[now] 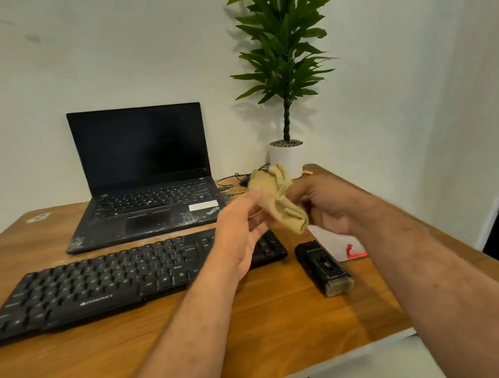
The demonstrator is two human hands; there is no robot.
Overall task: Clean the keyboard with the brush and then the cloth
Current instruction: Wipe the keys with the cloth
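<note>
- A brown wooden table [305, 331] stands in a corner of pale walls, seen from above the person's forearms.
- A black full-size keyboard [104, 286] lies flat on the table, running from the left edge towards the middle; it serves as the landmark here.
- Above the right end of the keyboard, clear of the keys, a crumpled beige cloth [277, 198] is held up between both hands.
- The left hand [243, 230] pinches the left side of the cloth between thumb and fingers, palm turned upward.
- The right hand [327, 204] has its fingers curled round the cloth's right side.
- Just right of the keyboard, a black block-shaped brush with tan bristles [324, 265] lies on the table, bristles towards the person.
- Behind the keyboard sits an open black laptop [144, 176] with a dark screen.
- Behind and right of the keyboard, a tall green plant in a white pot [283, 91] stands at the table's far corner.
</note>
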